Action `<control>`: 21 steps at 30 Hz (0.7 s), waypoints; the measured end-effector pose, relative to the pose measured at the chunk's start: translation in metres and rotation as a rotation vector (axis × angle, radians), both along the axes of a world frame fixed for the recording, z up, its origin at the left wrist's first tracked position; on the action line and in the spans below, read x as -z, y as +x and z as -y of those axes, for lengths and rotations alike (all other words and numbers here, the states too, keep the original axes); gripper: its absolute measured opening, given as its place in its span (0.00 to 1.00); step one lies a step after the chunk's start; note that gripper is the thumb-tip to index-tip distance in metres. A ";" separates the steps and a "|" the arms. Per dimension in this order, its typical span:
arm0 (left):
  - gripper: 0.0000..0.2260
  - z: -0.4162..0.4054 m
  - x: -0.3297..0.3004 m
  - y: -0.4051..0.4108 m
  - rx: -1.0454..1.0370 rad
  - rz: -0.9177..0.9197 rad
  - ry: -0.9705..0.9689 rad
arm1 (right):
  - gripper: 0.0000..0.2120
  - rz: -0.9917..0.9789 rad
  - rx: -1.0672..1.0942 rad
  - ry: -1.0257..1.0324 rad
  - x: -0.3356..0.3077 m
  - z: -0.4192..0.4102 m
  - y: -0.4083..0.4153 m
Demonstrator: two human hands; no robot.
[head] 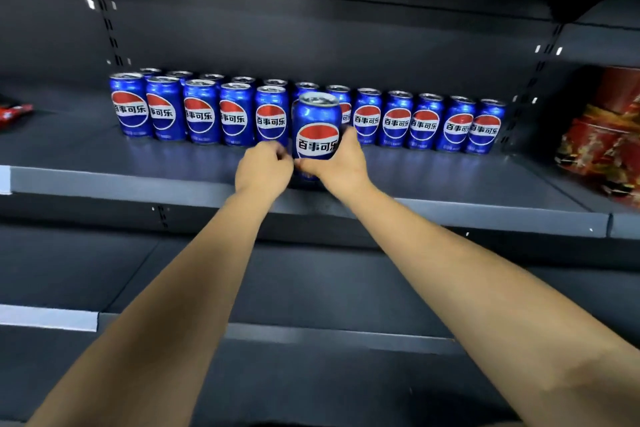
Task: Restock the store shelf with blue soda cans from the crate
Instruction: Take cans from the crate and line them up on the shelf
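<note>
Dark grey metal store shelf (138,180), partly stocked.
Blue soda cans (201,111) stood upright in two rows toward the back, labels forward. Red packaged goods (606,146) sat at the right end; a red packet (14,113) lay at the left.

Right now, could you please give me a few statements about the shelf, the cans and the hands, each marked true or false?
1. The right hand grips a blue can. True.
2. The held can lies on its side. False: it is upright, label facing the camera.
3. The left hand holds a second can. False: its fingers are curled at the base of the held can.
4. A row of blue cans stands on the shelf. True.
5. Red packages sit to the right of the cans. True.
</note>
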State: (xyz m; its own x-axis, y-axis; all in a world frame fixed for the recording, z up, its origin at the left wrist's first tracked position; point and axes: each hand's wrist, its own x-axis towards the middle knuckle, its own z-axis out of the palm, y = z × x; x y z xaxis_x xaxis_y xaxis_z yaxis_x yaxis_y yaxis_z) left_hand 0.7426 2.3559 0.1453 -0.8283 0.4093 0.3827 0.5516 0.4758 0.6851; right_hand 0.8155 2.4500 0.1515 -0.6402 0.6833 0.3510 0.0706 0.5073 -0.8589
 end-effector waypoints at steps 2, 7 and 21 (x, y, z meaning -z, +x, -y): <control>0.08 -0.013 0.002 -0.017 0.014 0.021 -0.086 | 0.36 0.043 -0.002 0.002 0.005 -0.015 -0.016; 0.07 -0.035 0.006 -0.053 -0.035 0.034 -0.147 | 0.35 0.094 -0.013 -0.007 0.016 -0.044 -0.050; 0.13 -0.061 0.021 -0.093 -0.035 -0.064 -0.344 | 0.43 0.392 -0.025 0.163 0.031 -0.077 -0.103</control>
